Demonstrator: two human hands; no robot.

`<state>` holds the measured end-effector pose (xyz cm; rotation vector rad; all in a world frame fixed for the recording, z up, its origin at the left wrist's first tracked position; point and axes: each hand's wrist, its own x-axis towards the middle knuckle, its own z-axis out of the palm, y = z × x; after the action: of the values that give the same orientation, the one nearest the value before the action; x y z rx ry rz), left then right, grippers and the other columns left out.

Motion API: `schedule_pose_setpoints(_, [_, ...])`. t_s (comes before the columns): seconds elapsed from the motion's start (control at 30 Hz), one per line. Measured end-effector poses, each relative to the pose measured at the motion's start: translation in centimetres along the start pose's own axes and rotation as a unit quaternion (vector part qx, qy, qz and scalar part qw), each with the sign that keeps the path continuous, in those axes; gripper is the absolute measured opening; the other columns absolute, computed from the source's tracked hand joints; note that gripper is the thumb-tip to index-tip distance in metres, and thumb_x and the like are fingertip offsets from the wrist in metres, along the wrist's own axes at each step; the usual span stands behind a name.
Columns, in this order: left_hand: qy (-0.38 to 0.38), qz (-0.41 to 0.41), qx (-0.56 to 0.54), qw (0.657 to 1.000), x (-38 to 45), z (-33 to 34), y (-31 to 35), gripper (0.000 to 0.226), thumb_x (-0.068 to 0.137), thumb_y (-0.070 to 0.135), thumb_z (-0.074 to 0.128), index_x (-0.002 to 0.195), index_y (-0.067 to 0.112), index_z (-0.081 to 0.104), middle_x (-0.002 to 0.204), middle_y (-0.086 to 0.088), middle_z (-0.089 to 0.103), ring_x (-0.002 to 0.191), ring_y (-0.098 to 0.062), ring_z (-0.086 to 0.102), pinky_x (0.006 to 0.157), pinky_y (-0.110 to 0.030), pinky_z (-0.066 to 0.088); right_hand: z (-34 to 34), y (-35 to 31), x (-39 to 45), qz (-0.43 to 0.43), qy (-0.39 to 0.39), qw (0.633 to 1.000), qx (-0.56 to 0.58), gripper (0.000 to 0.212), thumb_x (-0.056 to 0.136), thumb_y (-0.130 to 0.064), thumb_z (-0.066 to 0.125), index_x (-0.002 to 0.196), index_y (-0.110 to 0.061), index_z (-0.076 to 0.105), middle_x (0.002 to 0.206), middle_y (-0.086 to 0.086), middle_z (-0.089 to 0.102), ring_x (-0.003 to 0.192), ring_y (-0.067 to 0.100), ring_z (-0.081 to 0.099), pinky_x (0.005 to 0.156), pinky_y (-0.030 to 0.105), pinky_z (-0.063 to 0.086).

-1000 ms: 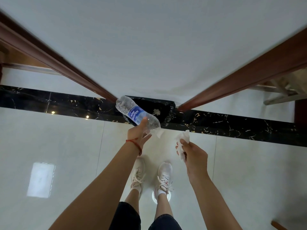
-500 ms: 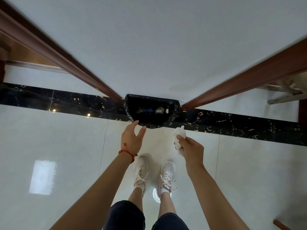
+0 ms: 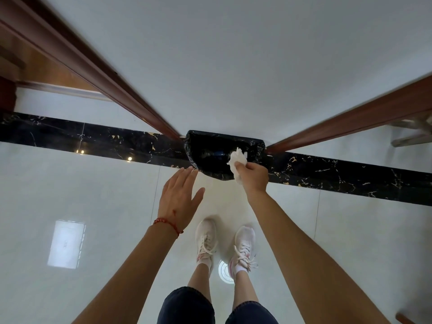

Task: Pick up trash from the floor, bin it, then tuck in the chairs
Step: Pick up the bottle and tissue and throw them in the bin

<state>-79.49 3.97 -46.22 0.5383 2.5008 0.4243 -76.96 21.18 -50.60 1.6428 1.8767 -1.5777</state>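
Closest to the camera, at 6 o'clock, are the person's knees in dark cropped trousers and a pair of white sneakers planted on the glossy pale floor.

A bit further out, around 9 o'clock from the shoes, the left hand hovers palm-down with fingers spread wide and nothing in it. There's a red bracelet on that wrist.

Up at roughly 1 o'clock from the left hand, the right hand is pinching a crumpled white tissue between thumb and fingers. The tissue sits right over the near rim of the bin, which has a black bag as liner and stands at 12 o'clock against the white wall, on the black marble strip. Something dark and bluish lies inside, too murky to call.

For the drop, I'd say push the hand a touch further toward the middle of the opening before letting go. Tissue is light and floaty, so releasing it over the rim risks it catching the bag edge or drifting back onto the floor. Lower it a little, open the fingers fully, and check nothing clings to the skin. The left hand could steady the rim if the liner sags. The chairs come after this.
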Motion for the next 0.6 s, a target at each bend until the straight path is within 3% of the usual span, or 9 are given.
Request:
schedule_pose_setpoints(0.2, [0.0,-0.007,-0.016,1.0,0.2,-0.3,-0.4,0.047,0.092,0.028,0.045,0.133,0.005,0.041,0.14,-0.015,0.043,0.132,-0.032,0.035,0.108,-0.042,0.027,0.9,-0.6,1.6,-0.006,-0.005,1.0,0.027,0.048,0.076,-0.017,0.065,0.043,-0.016,0.031,0.049,0.0,0.032,0.054,0.017,0.032,0.059,0.03,0.035])
schedule_pose_setpoints(0.27, [-0.005,-0.007,-0.016,1.0,0.3,-0.6,-0.5,0.048,0.093,0.03,0.042,0.134,0.006,0.039,0.141,-0.014,0.041,0.133,-0.031,0.033,0.109,-0.042,0.026,0.5,-0.2,1.5,-0.007,-0.009,0.999,0.031,0.05,0.076,-0.017,0.066,0.046,-0.02,0.026,0.049,-0.002,0.027,0.054,0.016,0.026,0.057,0.028,0.029])
schedule_pose_setpoints(0.33, [-0.011,-0.011,-0.014,1.0,0.4,-0.7,-0.4,0.048,0.094,0.029,0.042,0.136,0.007,0.036,0.144,-0.012,0.038,0.135,-0.029,0.031,0.111,-0.04,0.023,-0.1,0.1,0.7,-0.029,-0.012,0.999,0.004,0.04,0.08,-0.018,0.065,0.052,-0.024,0.038,0.057,-0.008,0.038,0.056,0.007,0.033,0.057,0.023,0.029])
schedule_pose_setpoints(0.37, [-0.012,-0.013,-0.011,1.0,0.4,-0.8,-0.4,0.049,0.094,0.029,0.042,0.137,0.008,0.035,0.145,-0.011,0.037,0.135,-0.028,0.029,0.111,-0.039,0.022,-0.6,0.1,-0.1,-0.04,-0.022,0.999,-0.011,0.02,0.082,-0.019,0.065,0.064,-0.022,0.055,0.07,-0.008,0.052,0.065,0.006,0.046,0.064,0.021,0.037])
schedule_pose_setpoints(0.4, [-0.013,-0.013,-0.01,1.0,0.4,-0.9,-0.3,0.049,0.094,0.029,0.042,0.137,0.008,0.034,0.145,-0.011,0.037,0.136,-0.027,0.029,0.111,-0.038,0.021,-1.0,0.6,-0.6,-0.062,-0.032,0.997,-0.035,0.009,0.084,-0.02,0.064,0.089,-0.012,0.066,0.091,-0.003,0.062,0.084,0.01,0.057,0.077,0.022,0.042])
schedule_pose_setpoints(0.43, [-0.012,-0.012,-0.008,1.0,0.4,-1.1,-0.2,0.049,0.094,0.029,0.042,0.137,0.009,0.034,0.145,-0.011,0.036,0.136,-0.027,0.028,0.111,-0.037,0.02,-1.5,0.8,-1.3,-0.081,-0.039,0.994,-0.064,0.031,0.085,-0.021,0.063,0.112,-0.005,0.062,0.112,0.003,0.063,0.102,0.016,0.058,0.088,0.025,0.043])
schedule_pose_setpoints(0.47, [-0.013,-0.009,-0.006,1.0,0.2,-1.3,0.0,0.049,0.094,0.029,0.042,0.138,0.009,0.034,0.145,-0.011,0.036,0.136,-0.027,0.028,0.111,-0.037,0.02,-2.0,1.1,-2.0,-0.111,-0.043,0.989,-0.087,0.041,0.086,-0.021,0.062,0.122,-0.003,0.056,0.124,0.008,0.059,0.114,0.02,0.055,0.095,0.028,0.043])
schedule_pose_setpoints(0.6, [-0.015,0.008,-0.001,1.0,-0.4,-2.2,1.3,0.05,0.094,0.029,0.041,0.138,0.009,0.032,0.146,-0.011,0.034,0.137,-0.027,0.025,0.112,-0.037,0.019,-4.3,1.4,-4.8,-0.227,-0.048,0.958,-0.169,0.045,0.088,-0.022,0.06,0.128,-0.003,0.05,0.134,0.013,0.052,0.126,0.023,0.047,0.105,0.033,0.038])
